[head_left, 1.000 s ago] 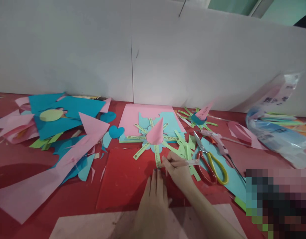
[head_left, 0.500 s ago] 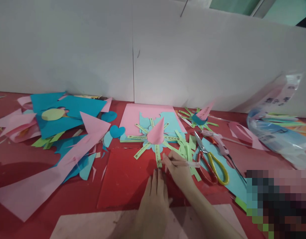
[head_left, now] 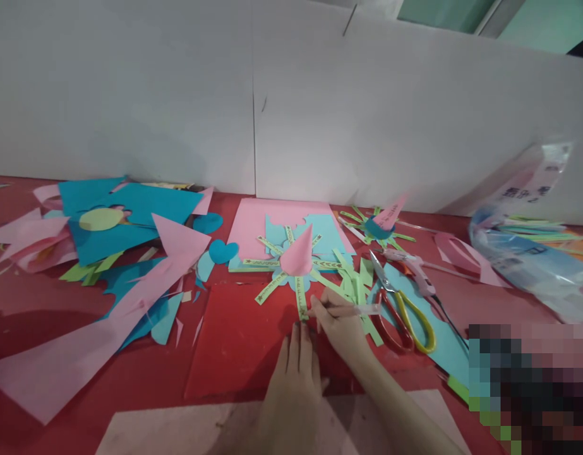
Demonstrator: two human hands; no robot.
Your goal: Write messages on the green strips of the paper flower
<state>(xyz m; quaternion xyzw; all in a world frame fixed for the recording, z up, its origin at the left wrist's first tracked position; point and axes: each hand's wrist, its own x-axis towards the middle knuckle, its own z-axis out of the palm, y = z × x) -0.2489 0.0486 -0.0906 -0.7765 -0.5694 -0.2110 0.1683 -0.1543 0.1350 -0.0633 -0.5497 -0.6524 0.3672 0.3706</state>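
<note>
A pen (head_left: 355, 310) is gripped in my right hand (head_left: 337, 322), its tip at the lower end of a light green paper strip (head_left: 300, 296) that bears dark marks. That strip is one of several spreading from a blue scalloped paper base (head_left: 294, 280) with a pink paper cone (head_left: 298, 254) on it. My left hand (head_left: 297, 363) lies flat with fingers stretched out, its fingertips at the end of the same strip. Beneath is a red board (head_left: 234, 341).
Scissors (head_left: 400, 309) and a pink glue gun (head_left: 417, 272) lie on the right, near loose green strips (head_left: 355, 281). A second cone piece (head_left: 388, 218) stands behind. Pink and blue paper scraps (head_left: 125, 316) cover the left. A plastic bag (head_left: 518, 243) sits at far right.
The pen tip has shifted very slightly at the strip's end. Both hands otherwise stay in place.
</note>
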